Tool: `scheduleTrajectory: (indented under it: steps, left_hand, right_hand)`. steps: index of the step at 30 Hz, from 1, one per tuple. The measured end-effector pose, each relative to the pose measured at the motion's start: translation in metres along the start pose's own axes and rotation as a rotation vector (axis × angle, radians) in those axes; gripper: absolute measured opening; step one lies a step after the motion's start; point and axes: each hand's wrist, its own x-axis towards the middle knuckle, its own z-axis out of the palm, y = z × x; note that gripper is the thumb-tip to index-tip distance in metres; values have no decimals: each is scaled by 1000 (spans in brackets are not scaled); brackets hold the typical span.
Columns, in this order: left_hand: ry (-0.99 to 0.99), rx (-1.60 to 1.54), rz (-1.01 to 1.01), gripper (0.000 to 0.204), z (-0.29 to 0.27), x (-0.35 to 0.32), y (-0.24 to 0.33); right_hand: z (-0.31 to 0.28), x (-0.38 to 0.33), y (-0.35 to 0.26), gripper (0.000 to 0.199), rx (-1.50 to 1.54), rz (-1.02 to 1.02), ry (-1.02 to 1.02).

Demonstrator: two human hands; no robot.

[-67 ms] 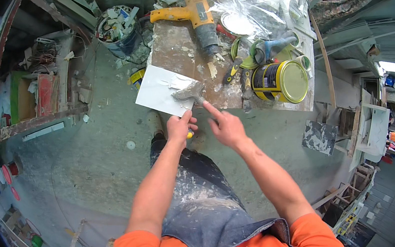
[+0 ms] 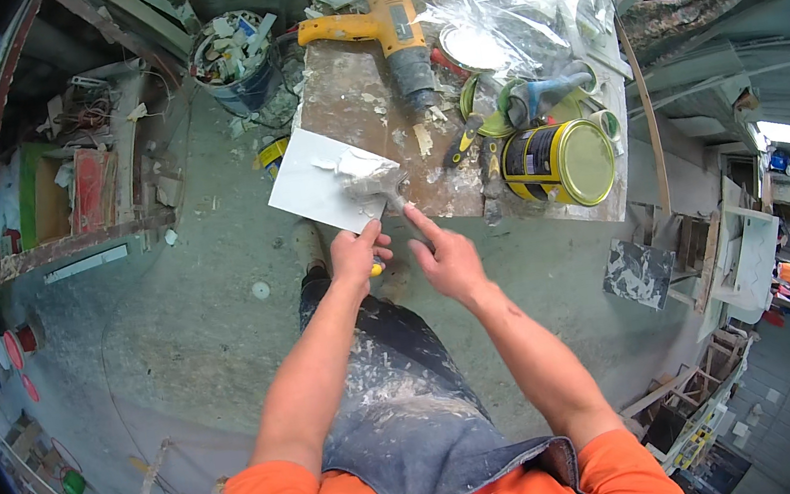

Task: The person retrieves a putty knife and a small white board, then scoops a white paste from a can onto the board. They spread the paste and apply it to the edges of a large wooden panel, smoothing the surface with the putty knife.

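A square white board is gripped at its near corner by my left hand, its fingers closed on the edge. Something with a yellow end pokes out below that same hand; the rest of it is hidden. My right hand is closed round the handle of a putty knife, with the index finger stretched along it. The knife's smeared blade rests on the right part of the board, touching a smear of white paste. The board overlaps the front left edge of the worktable.
On the stained worktable lie a yellow heat gun, a yellow-and-black can, a utility knife and clear plastic sheeting. A bucket of scraps stands left of it. Shelving lines the far left.
My right hand and the putty knife have shifted slightly left, and the blade sits a little differently on the paste. My left hand and the board have barely moved.
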Motion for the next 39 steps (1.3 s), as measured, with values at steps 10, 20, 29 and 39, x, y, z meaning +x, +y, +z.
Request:
scheduleTrajectory:
  steps: [10, 20, 29, 39]
  left_hand:
    - [-50, -1, -34, 23, -14, -15, 8]
    - [-34, -23, 59, 20, -16, -11, 3]
    - [-74, 22, 31, 23, -24, -15, 6]
    - [-156, -97, 57, 21, -2, -17, -6]
  right_hand:
    - [-34, -29, -30, 51, -296, 49, -78]
    - [-23, 25, -69, 53, -419, -97, -63]
    - [-8, 114, -137, 49, -435, -237, -1]
    - [-25, -67, -43, 53, -348, 6, -78]
